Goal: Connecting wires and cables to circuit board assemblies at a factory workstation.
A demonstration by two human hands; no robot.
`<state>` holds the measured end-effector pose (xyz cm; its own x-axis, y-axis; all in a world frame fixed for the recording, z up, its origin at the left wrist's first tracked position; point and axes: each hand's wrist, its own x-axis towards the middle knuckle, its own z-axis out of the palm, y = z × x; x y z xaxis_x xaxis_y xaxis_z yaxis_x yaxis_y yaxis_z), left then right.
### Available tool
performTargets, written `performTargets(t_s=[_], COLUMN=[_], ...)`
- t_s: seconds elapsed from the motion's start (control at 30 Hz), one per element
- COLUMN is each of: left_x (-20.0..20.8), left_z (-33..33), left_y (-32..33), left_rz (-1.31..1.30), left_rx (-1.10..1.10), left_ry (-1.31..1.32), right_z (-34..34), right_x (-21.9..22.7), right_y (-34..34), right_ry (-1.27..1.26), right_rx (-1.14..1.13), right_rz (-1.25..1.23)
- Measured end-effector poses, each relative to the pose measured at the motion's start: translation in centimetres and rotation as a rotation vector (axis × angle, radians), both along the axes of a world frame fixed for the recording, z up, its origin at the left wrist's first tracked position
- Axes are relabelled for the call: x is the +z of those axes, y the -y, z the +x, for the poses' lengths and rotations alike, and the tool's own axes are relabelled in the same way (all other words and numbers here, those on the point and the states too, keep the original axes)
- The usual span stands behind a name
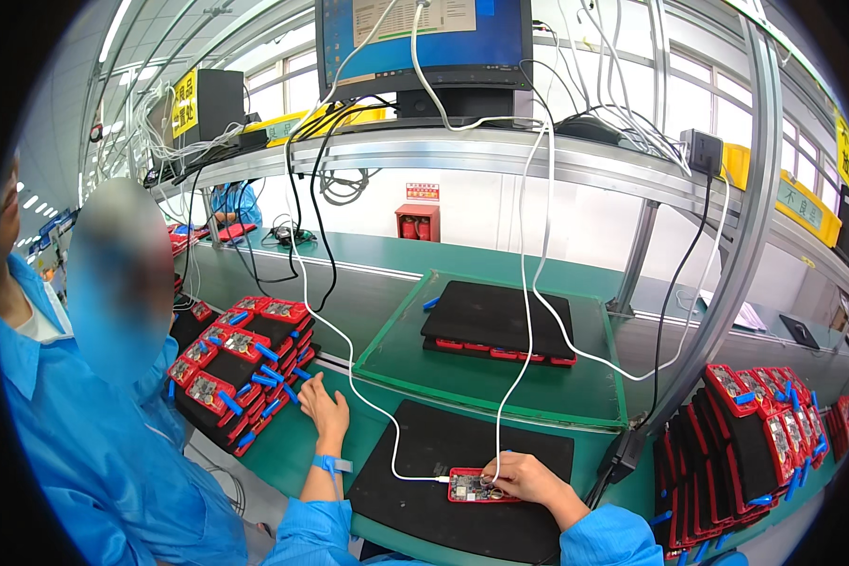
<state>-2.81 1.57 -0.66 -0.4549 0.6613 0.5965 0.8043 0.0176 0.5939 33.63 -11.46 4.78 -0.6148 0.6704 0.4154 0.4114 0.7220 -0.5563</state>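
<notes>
A circuit board in a red frame (pixel 466 487) lies on a black mat (pixel 415 524) in front of me. From the left, a white cable (pixel 401 474) runs into its edge. My right hand (pixel 530 479) is closed at the board's right part, fingertips pinched where a second white cable (pixel 499 415) comes down from above; the fingers hide its end. My left hand (pixel 324 411), with a blue wrist strap (pixel 332 464) below it, is raised beside a stack of red-framed boards (pixel 241 344) with blue tabs. Its fingers are apart and nothing shows in them.
Behind the mat, a black pad (pixel 500 316) covers more red frames on a green-edged sheet (pixel 396 354). Stacked red-framed boards (pixel 755 434) stand at right, beside a metal post (pixel 740 245). A monitor (pixel 434 47) sits on the shelf above. A co-worker in blue (pixel 94 453) stands close at left.
</notes>
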Motion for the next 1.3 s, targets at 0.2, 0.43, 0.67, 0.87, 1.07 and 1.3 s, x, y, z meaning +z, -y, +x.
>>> performTargets(t_s=[0.2,0.43,0.67,0.87,1.07,1.3], left_x=[-0.3,-0.3,-0.2,0.2,4.6,5.9], left_z=[-0.1,0.1,0.2,0.2,3.0,9.0], left_y=[-0.1,-0.3,-0.5,0.0,3.9,10.6], left_rz=[0.01,0.003,-0.016,-0.001,0.322,-0.128], left_rx=[0.002,0.014,0.001,0.0,-0.14,-1.119], left_ry=[-0.023,-0.007,0.017,0.055,-0.095,-0.271], right_z=[0.0,-0.1,0.0,0.0,0.0,-0.3], right_x=[-0.1,-0.1,-0.1,-0.3,-0.3,1.1], right_y=[0.0,-0.1,-0.4,-0.3,0.2,0.4], right_ry=[-0.004,-0.03,0.012,0.02,-0.005,-0.049], right_rx=[-0.005,-0.01,-0.004,-0.004,0.006,-0.011], right_rz=[-0.003,0.029,0.001,0.004,-0.03,0.032])
